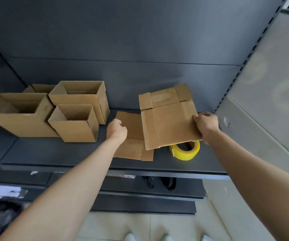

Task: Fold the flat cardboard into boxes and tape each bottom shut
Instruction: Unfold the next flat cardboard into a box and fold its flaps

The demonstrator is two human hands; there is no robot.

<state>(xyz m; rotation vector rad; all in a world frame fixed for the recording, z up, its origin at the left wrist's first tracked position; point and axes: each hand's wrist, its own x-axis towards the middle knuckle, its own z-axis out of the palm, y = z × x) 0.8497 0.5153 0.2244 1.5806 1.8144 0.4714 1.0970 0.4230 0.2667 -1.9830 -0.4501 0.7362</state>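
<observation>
My right hand [207,126] grips the right edge of a flat brown cardboard blank [168,119] and holds it tilted above the shelf, its flaps pointing away from me. Partly under it sits a yellow tape roll [185,152]. Another flat cardboard blank [133,141] lies on the shelf. My left hand [116,129] hovers over its left edge with fingers loosely curled, holding nothing. Several folded open-topped boxes [74,122] stand at the left.
The dark grey metal shelf [53,153] has a back panel and a slotted upright [244,63] at the right. A pale wall panel stands to the right. Lower shelves and a tiled floor lie below the front edge.
</observation>
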